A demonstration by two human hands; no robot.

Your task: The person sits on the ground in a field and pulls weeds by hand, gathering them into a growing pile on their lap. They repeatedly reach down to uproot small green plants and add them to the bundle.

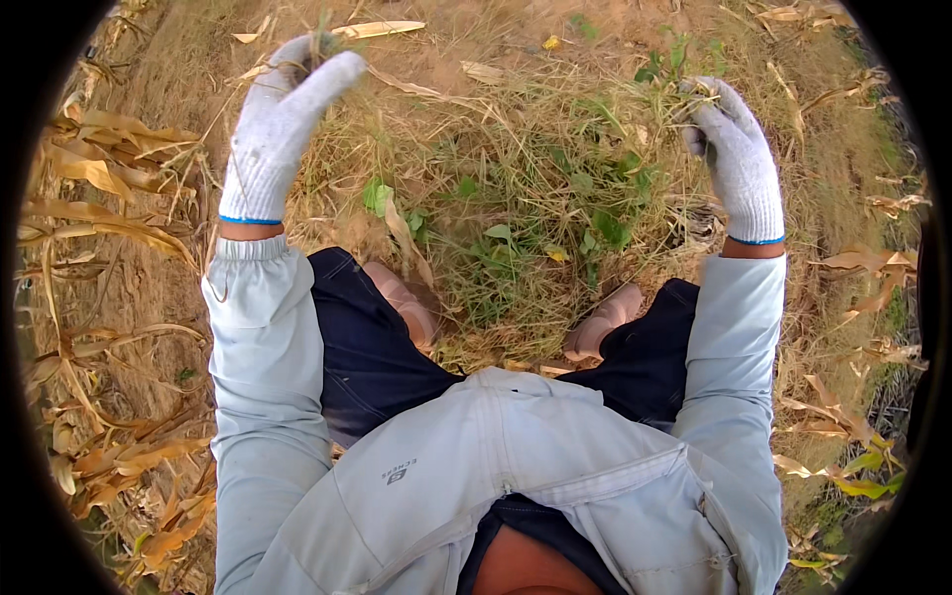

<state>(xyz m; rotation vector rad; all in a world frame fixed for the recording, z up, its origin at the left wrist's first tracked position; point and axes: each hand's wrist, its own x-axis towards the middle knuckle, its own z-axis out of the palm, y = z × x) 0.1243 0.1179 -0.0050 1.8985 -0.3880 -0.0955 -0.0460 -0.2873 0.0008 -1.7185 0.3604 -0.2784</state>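
Dry grass [476,188] litters brown soil [446,52] — right fingers [731,97] grip some; left fingers [281,64] curl, hold unclear.

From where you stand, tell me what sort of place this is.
Likely a farm field, perhaps maize: long dry leaves on the left, tangled grass in the middle and bare soil beyond it.

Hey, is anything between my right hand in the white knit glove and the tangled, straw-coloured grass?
Nothing visible: your right hand in the white knit glove is at the upper right of the tangled, straw-coloured grass, beside its stems.
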